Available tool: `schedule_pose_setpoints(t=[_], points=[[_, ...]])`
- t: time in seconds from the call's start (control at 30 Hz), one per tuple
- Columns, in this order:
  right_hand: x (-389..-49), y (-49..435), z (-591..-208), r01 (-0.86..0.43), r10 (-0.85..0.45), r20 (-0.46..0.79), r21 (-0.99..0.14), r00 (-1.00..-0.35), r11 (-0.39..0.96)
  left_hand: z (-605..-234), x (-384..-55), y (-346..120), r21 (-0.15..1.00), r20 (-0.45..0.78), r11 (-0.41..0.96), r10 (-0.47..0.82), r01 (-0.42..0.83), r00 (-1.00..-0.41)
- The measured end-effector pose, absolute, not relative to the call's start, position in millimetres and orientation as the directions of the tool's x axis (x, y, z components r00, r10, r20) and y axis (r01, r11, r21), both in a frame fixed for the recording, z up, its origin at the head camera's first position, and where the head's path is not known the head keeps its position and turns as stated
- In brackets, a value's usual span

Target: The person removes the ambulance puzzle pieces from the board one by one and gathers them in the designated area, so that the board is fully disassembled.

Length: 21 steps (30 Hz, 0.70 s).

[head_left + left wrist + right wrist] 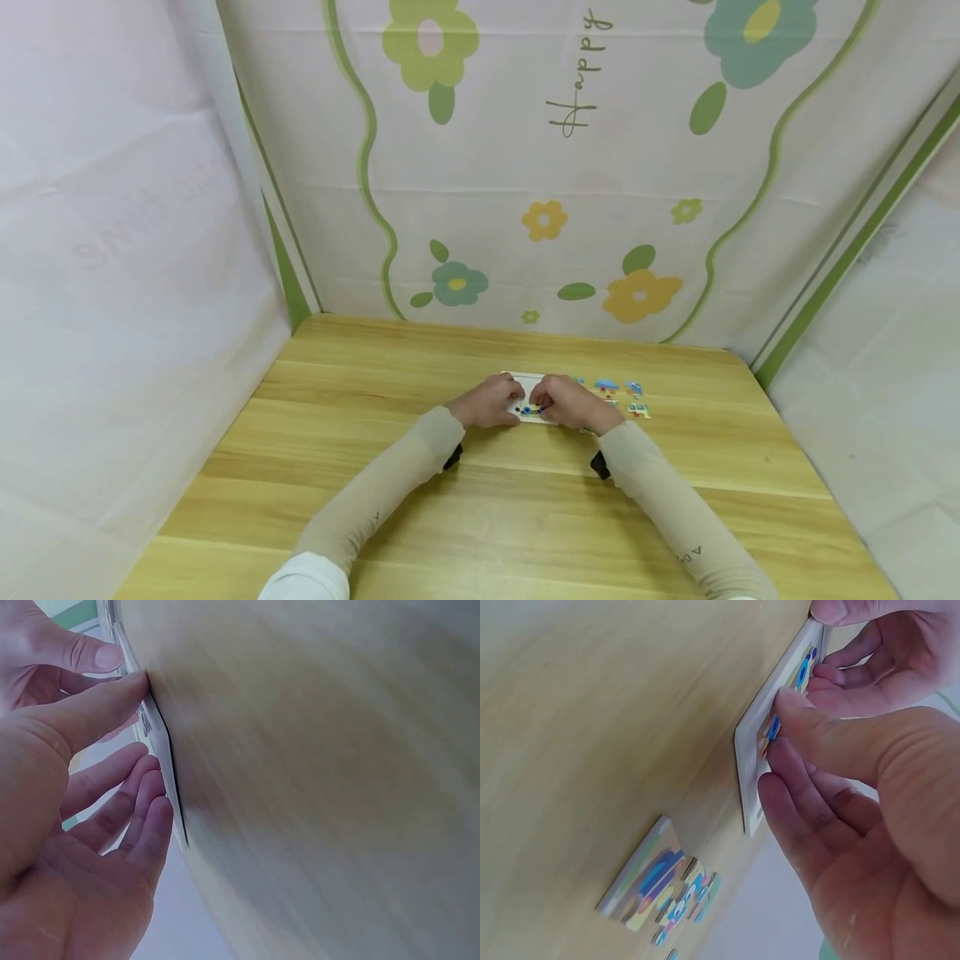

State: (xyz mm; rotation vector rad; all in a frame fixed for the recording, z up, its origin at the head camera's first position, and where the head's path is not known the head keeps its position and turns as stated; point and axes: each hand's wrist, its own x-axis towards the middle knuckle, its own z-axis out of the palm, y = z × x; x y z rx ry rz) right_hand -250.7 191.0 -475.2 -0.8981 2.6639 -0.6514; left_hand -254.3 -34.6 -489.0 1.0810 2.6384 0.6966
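Observation:
A white puzzle tray lies on the wooden table, with several colourful pieces along its near side. My left hand holds the tray at its left end; in the left wrist view the thumb is at the near edge and the fingers bend over the surface. From the right, my right hand reaches over the tray. The right wrist view shows its thumb and fingertips pinching a blue and brown puzzle piece just inside the frame. Part of that piece is hidden by the fingers.
Several loose puzzle pieces lie right of the tray, partly behind the right hand. One larger piece has a blue and purple pattern. The wooden table meets flower-printed fabric at the back, with more fabric at both sides.

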Motion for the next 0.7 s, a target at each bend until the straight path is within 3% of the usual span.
schedule_pose_setpoints(t=[0.7], points=[[-250.4,194.5,-474.3,-0.418,-0.576,-0.09,-0.601,-0.812,0.682,-487.9,-252.5,-33.1,0.518,-0.055,0.646,0.68,0.561,-0.731]])
